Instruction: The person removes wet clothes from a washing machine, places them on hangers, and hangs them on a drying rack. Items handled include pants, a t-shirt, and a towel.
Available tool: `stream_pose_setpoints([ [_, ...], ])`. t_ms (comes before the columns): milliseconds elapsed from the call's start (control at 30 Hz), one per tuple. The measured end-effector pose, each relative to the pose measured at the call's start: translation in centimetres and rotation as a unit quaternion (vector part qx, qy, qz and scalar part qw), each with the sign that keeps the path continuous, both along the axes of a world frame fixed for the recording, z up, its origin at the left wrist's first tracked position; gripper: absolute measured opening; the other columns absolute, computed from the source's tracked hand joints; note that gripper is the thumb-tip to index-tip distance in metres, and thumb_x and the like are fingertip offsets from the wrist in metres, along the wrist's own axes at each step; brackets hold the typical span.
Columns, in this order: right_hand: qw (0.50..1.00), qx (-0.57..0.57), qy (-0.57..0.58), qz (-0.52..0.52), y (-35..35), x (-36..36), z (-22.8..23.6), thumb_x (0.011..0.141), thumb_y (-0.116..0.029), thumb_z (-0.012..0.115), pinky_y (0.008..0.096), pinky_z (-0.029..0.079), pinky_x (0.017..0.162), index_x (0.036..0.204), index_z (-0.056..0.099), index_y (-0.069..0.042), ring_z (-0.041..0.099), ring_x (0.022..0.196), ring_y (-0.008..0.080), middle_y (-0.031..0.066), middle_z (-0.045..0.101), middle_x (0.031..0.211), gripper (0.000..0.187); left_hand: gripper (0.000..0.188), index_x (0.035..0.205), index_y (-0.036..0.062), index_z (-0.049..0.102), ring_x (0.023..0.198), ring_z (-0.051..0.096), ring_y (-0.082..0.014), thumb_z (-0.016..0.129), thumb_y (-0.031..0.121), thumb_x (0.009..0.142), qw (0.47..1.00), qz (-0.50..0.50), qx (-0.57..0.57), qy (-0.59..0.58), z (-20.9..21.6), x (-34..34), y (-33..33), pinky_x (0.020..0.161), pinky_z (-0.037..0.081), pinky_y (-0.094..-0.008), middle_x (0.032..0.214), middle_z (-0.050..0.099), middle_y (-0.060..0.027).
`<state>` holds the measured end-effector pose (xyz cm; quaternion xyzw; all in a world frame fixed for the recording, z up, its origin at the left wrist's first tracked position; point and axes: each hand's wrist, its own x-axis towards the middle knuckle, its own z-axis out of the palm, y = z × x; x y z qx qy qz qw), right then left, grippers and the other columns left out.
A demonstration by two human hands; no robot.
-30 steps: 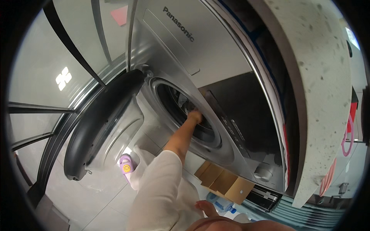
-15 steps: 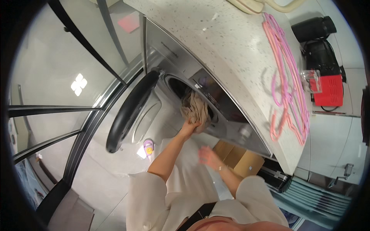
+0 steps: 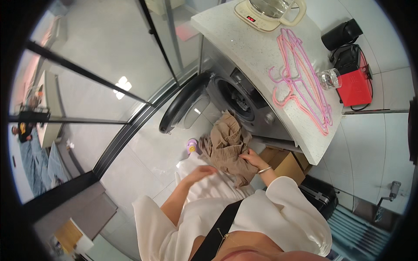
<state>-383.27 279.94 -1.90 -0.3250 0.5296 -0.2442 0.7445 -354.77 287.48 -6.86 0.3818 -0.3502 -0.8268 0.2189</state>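
A crumpled brown garment [image 3: 226,145] with gathered seams hangs in front of the washing machine [image 3: 261,117], fully outside its drum. At the garment's right side, my right hand [image 3: 252,159] is closed on the cloth. My left hand [image 3: 201,173] is off the garment, just below and left of it, with its fingers stretched out and nothing in them. The machine's round door [image 3: 183,104] stands swung out to the left. Some dark and grey cloth [image 3: 240,103] shows inside the drum opening.
On the speckled counter [image 3: 244,52] above the machine lie pink and purple hangers [image 3: 300,74], with a glass kettle [image 3: 270,19] behind them. A cardboard box [image 3: 283,164] and a black case [image 3: 320,193] stand at the right. Glass panels with black frames line the left.
The brown garment has come out of the drum opening toward me. My left hand has let go of it, and my right hand has taken hold. The view has shifted.
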Motion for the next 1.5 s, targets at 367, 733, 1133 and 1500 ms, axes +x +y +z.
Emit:
stream_pose_setpoints([
  [367, 0.857, -0.353, -0.016, 0.374, 5.1, 1.1, 13.2, 0.072, -0.007, 0.06, 0.033, 0.044, 0.067, 0.092, 0.056, 0.003, 0.055, 0.07, 0.0236, 0.0132, 0.06, 0.079, 0.023, 0.058, 0.123, 0.011, 0.048, 0.09, 0.055, -0.0142, 0.045, 0.056, 0.087, 0.906, 0.408, -0.002, -0.112, 17.1, -0.9, 3.1, 0.078, 0.044, -0.0283, 0.102, 0.057, -0.0038],
  [733, 0.641, -0.599, 0.081, 0.473, 9.8, 5.1, 17.6, 0.066, -0.005, 0.058, 0.0414, 0.041, 0.075, 0.093, 0.058, -0.001, 0.052, 0.087, 0.0321, 0.0125, 0.056, 0.088, 0.027, 0.066, 0.119, -0.0021, 0.049, 0.084, 0.056, -0.0141, 0.064, 0.045, 0.075, 0.896, 0.299, -0.071, -0.321, 28.7, 3.4, 11.5, 0.075, 0.045, -0.0266, 0.1, 0.058, -0.0069],
  [1133, 0.796, -0.5, -0.04, 0.339, 12.7, 14.6, 26.9, 0.074, -0.023, 0.072, 0.0343, 0.031, 0.1, 0.136, 0.029, -0.006, 0.037, 0.125, 0.0214, 0.0113, 0.041, 0.132, 0.077, 0.018, 0.085, 0.0005, 0.057, 0.078, 0.049, -0.0096, 0.043, 0.002, 0.074, 0.855, 0.373, -0.302, -0.199, 34.9, 4.1, 19.0, 0.071, 0.04, -0.024, 0.082, 0.053, -0.0006],
  [1500, 0.752, -0.478, -0.12, 0.437, 17.4, 26.1, 31.6, 0.073, 0.006, 0.049, 0.0198, 0.039, 0.059, 0.105, 0.049, -0.003, 0.047, 0.069, 0.0045, 0.0003, 0.052, 0.075, 0.034, 0.037, 0.104, 0.0037, 0.047, 0.083, 0.053, -0.0261, 0.053, -0.002, 0.067, 0.602, 0.448, -0.415, -0.515, 37.6, 8.0, 24.0, 0.074, 0.042, -0.0338, 0.084, 0.054, -0.011],
])
